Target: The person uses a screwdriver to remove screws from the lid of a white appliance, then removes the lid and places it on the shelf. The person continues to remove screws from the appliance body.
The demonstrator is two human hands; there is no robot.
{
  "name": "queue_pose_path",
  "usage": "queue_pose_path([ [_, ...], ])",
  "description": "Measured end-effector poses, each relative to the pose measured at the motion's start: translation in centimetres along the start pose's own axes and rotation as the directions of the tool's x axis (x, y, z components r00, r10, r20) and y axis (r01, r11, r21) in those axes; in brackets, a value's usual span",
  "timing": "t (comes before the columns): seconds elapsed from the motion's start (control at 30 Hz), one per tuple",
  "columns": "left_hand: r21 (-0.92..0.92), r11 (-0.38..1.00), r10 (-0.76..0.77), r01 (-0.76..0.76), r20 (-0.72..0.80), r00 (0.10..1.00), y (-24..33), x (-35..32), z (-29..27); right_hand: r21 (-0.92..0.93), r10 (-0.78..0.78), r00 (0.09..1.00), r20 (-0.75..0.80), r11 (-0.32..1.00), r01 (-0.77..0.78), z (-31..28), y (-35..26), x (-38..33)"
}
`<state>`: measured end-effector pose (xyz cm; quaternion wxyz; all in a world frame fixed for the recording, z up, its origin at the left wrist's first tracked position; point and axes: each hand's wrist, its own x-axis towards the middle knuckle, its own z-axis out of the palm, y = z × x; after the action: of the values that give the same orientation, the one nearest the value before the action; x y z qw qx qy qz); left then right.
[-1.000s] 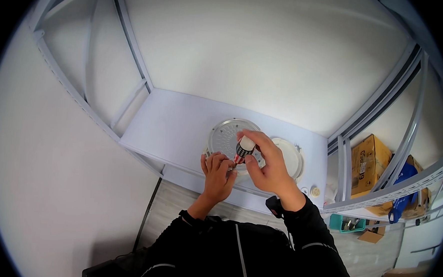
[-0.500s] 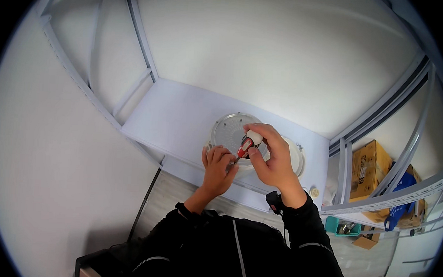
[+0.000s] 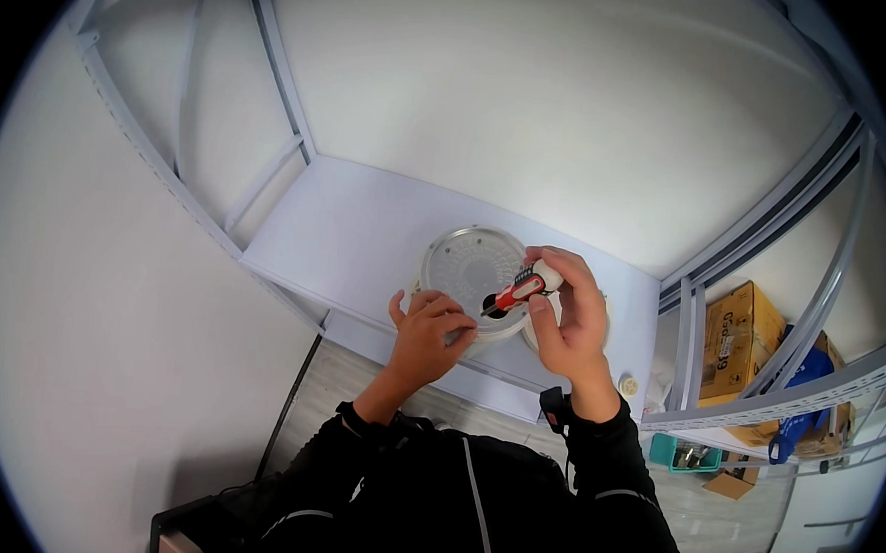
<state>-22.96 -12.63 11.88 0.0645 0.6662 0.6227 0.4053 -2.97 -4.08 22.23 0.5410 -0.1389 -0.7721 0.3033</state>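
Note:
A round grey metal lamp base lies flat on a pale shelf board. My right hand grips a short screwdriver with a red, white and black handle, its tip angled down to the base's near edge. My left hand rests on the near rim of the base, fingers curled beside the screwdriver tip. A white round cover lies to the right of the base, mostly hidden behind my right hand.
The board sits inside a pale metal rack frame against white walls. A small round white part lies at the board's right corner. Brown cardboard boxes, a blue bag and a teal bin stand on the right.
My right hand has tilted the screwdriver so its handle points up and right and the tip meets the base's near edge. My left hand stays on the rim.

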Motion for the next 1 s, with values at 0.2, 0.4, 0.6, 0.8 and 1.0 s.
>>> queue_pose_path([
  [0.2, -0.008, 0.999, -0.047, 0.047, -0.019, 0.999, 0.4, 0.3, 0.3, 0.055, -0.087, 0.991, -0.103, 0.994, 0.093, -1.5, 0.6, -0.1],
  [0.4, -0.025, 0.997, -0.072, 0.070, -0.092, 0.993, 0.3, 0.4, 1.0, 0.082, -0.033, 0.966, -0.256, 0.995, 0.055, -2.8, 1.0, -0.9],
  [0.6, 0.094, 0.995, -0.004, 0.017, -0.142, 0.990, -0.4, 1.0, 1.2, 0.212, 0.232, 0.912, -0.338, 0.963, -0.166, -3.4, 1.5, -1.1],
  [0.8, 0.087, 0.995, -0.032, 0.043, -0.124, 0.992, -0.6, 1.2, 1.3, -0.220, 0.374, 0.887, -0.271, 0.873, -0.436, -2.0, 6.6, -3.1],
  [1.0, 0.045, 0.999, -0.004, 0.016, -0.256, 0.967, -2.1, 0.9, 0.9, -0.471, 0.503, 0.845, -0.178, 0.711, -0.523, -1.3, 9.2, -5.2],
])
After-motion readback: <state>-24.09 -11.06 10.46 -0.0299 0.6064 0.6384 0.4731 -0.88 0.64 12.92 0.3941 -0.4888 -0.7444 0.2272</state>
